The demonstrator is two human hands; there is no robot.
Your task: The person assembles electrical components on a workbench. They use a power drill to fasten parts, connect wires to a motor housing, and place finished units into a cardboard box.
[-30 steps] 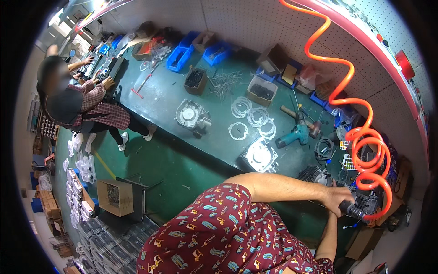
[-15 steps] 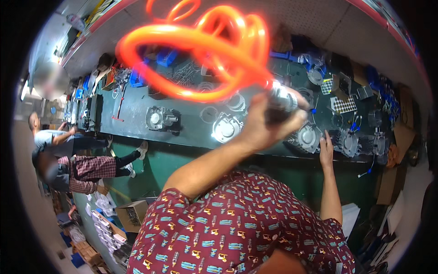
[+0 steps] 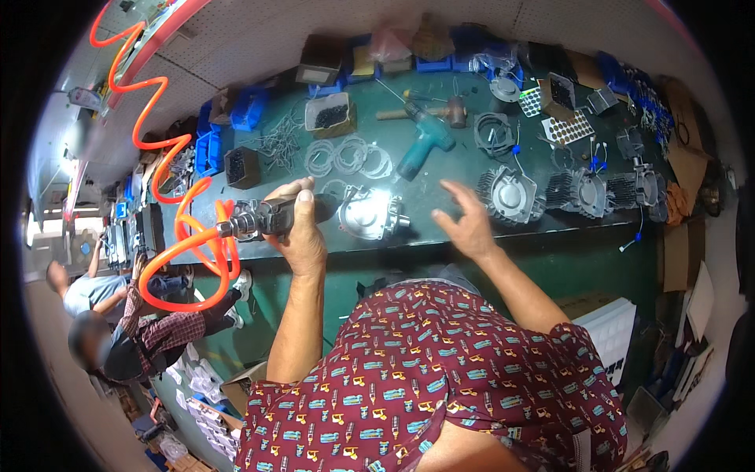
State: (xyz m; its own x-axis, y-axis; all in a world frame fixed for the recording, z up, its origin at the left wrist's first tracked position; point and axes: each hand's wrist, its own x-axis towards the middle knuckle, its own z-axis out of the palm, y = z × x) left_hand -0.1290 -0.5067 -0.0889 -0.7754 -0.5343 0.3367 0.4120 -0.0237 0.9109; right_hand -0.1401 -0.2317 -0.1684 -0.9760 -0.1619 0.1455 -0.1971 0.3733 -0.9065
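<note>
My left hand (image 3: pixel 303 234) is wrapped round a dark air tool (image 3: pixel 274 215) with metal fittings, held above the front of the bench. An orange coiled air hose (image 3: pixel 169 305) runs from the tool's rear and climbs to the upper left. Just right of the tool lies a round silver metal casting (image 3: pixel 366 214), partly bright with glare. My right hand (image 3: pixel 469 225) hovers over the bench edge with its fingers apart and nothing in it. To its right stands a finned metal casting (image 3: pixel 508 195). Beyond the hands lies a teal cordless drill (image 3: pixel 425 141).
More finned castings (image 3: pixel 591 193) stand along the right front edge. Behind are ring gaskets (image 3: pixel 348 156), a wooden-handled mallet (image 3: pixel 454 112), a box of small dark parts (image 3: pixel 330 115) and blue bins (image 3: pixel 250 108). Two people (image 3: pixel 126 315) are at the left.
The air tool and my left hand have moved left, away from the finned casting. My right hand has come off that casting. The hose has swung left, uncovering the drill and mallet.
</note>
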